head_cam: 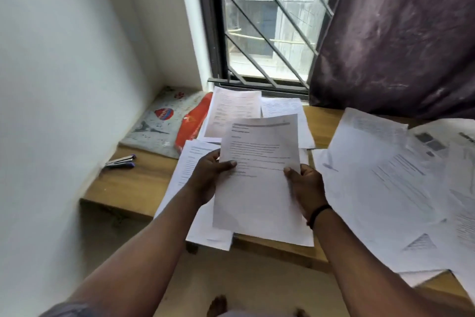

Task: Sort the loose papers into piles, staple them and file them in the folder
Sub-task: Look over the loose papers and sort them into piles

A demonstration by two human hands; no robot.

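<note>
I hold a printed sheet of paper [259,177] upright above the wooden desk [133,185]. My left hand [208,175] grips its left edge, thumb on the front. My right hand [307,185] grips its right edge, thumb also on the front. Under the sheet lie two piles of paper: one near the desk's front edge [205,229], one further back by the window [232,111]. A wide spread of loose papers [385,188] covers the desk's right side. The patterned folder [159,121] and a red folder [192,123] lie at the back left. A purple stapler [120,161] lies shut near the left wall.
A white wall closes the left side. A barred window [267,33] is behind the desk, with a dark purple curtain [401,33] hanging at the right, its hem touching the desk. My bare feet [218,306] show on the floor below the desk's front edge.
</note>
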